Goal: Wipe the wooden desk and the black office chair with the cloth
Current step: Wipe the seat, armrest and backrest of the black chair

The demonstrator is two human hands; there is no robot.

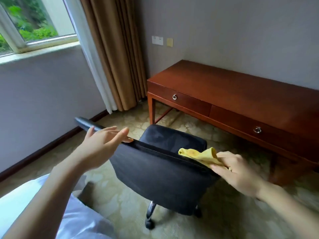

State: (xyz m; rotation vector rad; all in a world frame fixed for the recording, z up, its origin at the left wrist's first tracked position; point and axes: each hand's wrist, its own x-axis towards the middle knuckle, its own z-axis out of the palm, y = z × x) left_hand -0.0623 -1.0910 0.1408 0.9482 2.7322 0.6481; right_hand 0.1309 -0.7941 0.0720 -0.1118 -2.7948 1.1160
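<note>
Cloth [203, 156], one yellow rag, lies bunched on the top edge of the single black office chair [160, 175], pinched there in the right hand [240, 173] fingers. Left hand [101, 144] hovers at the backrest's other corner, fingers spread, fingertips touching it. One wooden worktop [241, 90] with two drawer rings stands beyond against the wall.

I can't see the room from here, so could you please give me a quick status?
Right hand grips cloth on chair back's top edge. Left hand open, fingertips there too. Desk nearby, nothing blocking.
</note>
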